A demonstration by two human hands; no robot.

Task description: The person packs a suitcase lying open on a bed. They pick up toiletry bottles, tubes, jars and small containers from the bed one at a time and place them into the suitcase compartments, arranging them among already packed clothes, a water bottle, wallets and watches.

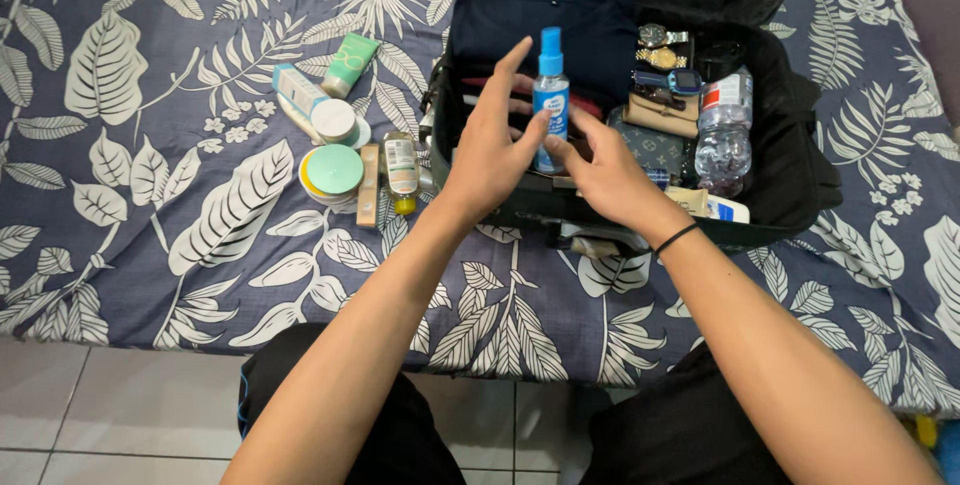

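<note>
A blue spray bottle (550,95) with a white and blue label stands upright inside an open black bag (790,195) on the bed. My left hand (490,140) is beside it on the left, fingers spread, thumb touching the bottle's lower part. My right hand (600,170) is just right of the bottle, fingers reaching toward its base; a black band circles that wrist. Whether either hand truly grips the bottle is unclear. Dark folded clothing (520,15) lies in the bag behind the bottle.
In the bag's right part lie wristwatches (665,55), a tan pouch (662,115), a patterned wallet (645,145) and a clear water bottle (723,130). On the leaf-print bedsheet (150,195) to the left sit a green tube (350,63), round jars (333,170) and small bottles (401,170). Tiled floor shows below.
</note>
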